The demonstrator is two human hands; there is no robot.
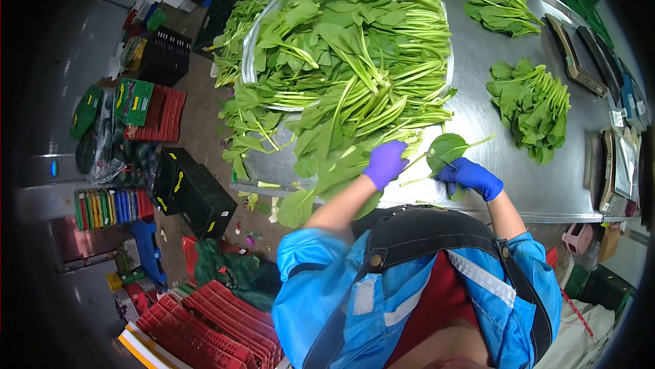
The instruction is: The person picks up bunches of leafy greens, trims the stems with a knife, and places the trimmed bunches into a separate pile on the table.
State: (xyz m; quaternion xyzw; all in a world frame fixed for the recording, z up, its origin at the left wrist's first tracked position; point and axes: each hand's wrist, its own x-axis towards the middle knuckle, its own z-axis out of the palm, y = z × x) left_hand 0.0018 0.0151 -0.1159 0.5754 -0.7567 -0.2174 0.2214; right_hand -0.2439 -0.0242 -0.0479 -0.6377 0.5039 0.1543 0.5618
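My left hand (387, 164), in a purple glove, is closed around a bunch of leafy greens (341, 168) at the table's near edge. The leaves hang to the left, and pale stem ends show by the fingers. Just to the right, my right hand (472, 176) wears a blue glove with its fingers curled in. A thin dark sliver shows at its fingertips, too small to name. A single leaf (447, 150) with a long stem lies against those fingertips. Beyond both hands rises a large heap of greens (382, 48), stems mostly pointing right.
Two separate bunches, a near one (531, 110) and a far one (501, 7), lie on the metal table (471, 69). Scales (607, 171) line its right side. Black crates (201, 198) and red crates (205, 321) stand on the floor at left.
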